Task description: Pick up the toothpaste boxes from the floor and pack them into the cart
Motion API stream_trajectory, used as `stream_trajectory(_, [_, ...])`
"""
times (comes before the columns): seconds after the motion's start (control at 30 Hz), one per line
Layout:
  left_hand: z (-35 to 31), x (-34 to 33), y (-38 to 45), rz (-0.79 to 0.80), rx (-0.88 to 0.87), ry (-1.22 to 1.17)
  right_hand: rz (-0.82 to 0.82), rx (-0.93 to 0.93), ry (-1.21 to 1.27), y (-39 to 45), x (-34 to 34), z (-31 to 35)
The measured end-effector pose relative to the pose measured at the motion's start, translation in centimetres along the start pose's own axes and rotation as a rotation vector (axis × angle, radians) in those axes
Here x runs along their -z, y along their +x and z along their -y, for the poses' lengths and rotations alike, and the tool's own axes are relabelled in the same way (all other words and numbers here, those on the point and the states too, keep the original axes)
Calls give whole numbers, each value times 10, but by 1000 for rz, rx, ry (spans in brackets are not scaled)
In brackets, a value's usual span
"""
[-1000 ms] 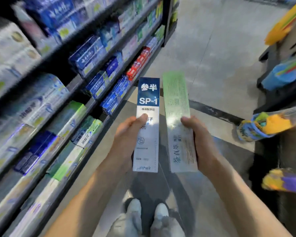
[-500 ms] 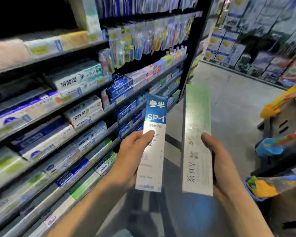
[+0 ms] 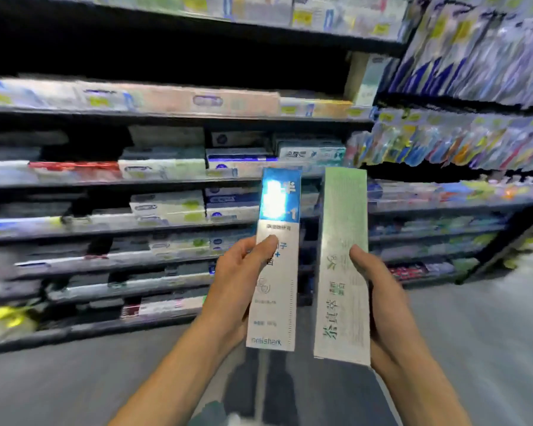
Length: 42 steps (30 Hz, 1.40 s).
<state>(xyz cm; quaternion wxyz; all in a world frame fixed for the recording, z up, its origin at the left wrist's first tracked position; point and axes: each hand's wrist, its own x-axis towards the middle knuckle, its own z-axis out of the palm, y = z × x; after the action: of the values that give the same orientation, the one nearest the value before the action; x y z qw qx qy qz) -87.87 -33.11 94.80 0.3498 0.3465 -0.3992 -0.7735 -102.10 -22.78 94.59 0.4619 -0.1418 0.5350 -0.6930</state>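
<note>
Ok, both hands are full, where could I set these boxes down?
Bare grey floor lies right of the right hand, below the shelves. Those are packed with boxes; the upper right rack is crowded with hanging packs.

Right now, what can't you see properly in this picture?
- Cart: nowhere in the head view.
- Blue-topped box in the left hand: glare whites out its top lettering.
- Green box in the right hand: fingers hidden behind it.
- Shelf boxes: labels smeared by blur.
- Feet: cut off by the bottom edge.
</note>
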Motion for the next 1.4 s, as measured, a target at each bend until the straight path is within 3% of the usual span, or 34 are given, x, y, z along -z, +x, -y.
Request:
stream_trajectory(0.37, [-37, 151, -159, -695, -328, -151, 613, -305, -211, -40, -163, -95])
stream_trajectory(0.67, [-40, 290, -314, -1079, -504, -321, 1022, -468, -374, -158, -316, -207])
stream_trajectory(0.93, [-35, 414, -465, -1286, -621, -405, 1320, -589, -510, -299, -429, -323])
stream_trajectory(1.03, [-37, 451, -507, -1357, -629, -443, 1356, -567, -567, -341, -465, -360])
stream_trajectory(1.4, [-56, 585, -567, -1599, -630, -468, 1519, -540, -700, -405, -595, -467])
